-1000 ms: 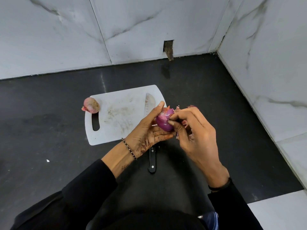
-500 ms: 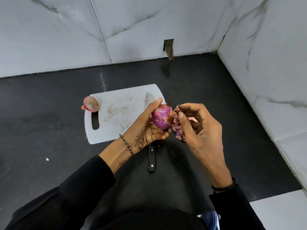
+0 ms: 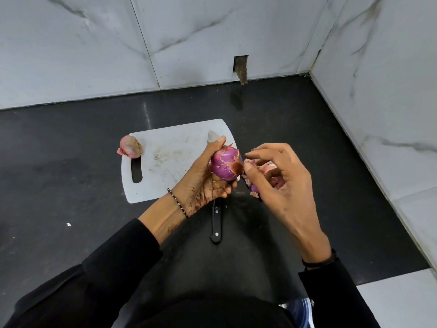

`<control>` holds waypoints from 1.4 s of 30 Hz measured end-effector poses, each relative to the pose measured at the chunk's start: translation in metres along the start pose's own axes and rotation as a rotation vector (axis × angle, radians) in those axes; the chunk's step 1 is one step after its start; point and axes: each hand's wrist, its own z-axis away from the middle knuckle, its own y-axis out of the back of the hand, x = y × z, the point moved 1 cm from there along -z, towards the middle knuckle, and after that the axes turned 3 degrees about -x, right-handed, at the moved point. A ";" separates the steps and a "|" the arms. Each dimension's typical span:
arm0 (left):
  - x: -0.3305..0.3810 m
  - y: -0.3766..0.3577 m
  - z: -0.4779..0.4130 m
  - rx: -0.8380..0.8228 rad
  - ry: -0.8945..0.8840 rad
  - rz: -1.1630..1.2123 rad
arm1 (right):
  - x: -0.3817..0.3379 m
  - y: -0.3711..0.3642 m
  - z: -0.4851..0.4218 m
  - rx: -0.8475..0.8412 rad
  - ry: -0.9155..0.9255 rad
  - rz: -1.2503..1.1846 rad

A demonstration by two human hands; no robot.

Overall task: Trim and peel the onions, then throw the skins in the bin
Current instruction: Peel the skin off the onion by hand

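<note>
My left hand (image 3: pixel 203 183) grips a partly peeled purple onion (image 3: pixel 224 165) above the right end of the white cutting board (image 3: pixel 165 162). A loose brown flap of skin sticks out on the onion's right side. My right hand (image 3: pixel 281 185) is just right of it, fingers curled and apart, with the thumb tip at that flap. Peeled skins (image 3: pixel 254 190) lie on the counter under my right hand, partly hidden. A second, unpeeled onion (image 3: pixel 130 146) sits at the board's far left corner.
A black-handled knife (image 3: pixel 216 223) lies under my hands, its blade tip (image 3: pixel 212 136) showing on the board. The black counter (image 3: pixel 71 185) ends at marble walls behind and to the right. No bin is in view.
My right hand pulled a strip of skin off to the right and has come back to the onion with its fingers apart. My left hand turned the onion slightly.
</note>
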 end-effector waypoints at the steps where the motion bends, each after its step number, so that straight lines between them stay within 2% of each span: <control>1: 0.000 -0.001 0.000 0.002 -0.014 -0.006 | 0.000 0.000 -0.001 -0.030 0.039 0.014; 4: 0.002 -0.004 0.002 -0.009 -0.033 0.006 | 0.004 -0.002 -0.001 -0.074 0.139 0.062; 7: 0.004 -0.007 0.003 -0.012 -0.029 -0.006 | 0.005 -0.001 -0.001 -0.062 0.157 0.056; 18: 0.007 -0.015 0.004 0.056 -0.080 -0.163 | 0.011 0.001 -0.004 -0.138 -0.002 -0.199; 22: 0.009 -0.015 0.004 0.077 -0.061 -0.194 | 0.012 0.000 -0.005 -0.177 0.035 -0.157; 27: 0.009 -0.019 0.001 0.057 -0.067 -0.141 | 0.010 0.004 -0.002 -0.074 -0.037 -0.224; 35: 0.005 -0.021 -0.002 0.007 -0.062 -0.133 | 0.015 0.014 -0.003 -0.053 0.124 -0.138; 42: 0.007 -0.021 -0.001 0.071 -0.071 -0.185 | 0.014 0.011 -0.004 -0.042 0.099 -0.258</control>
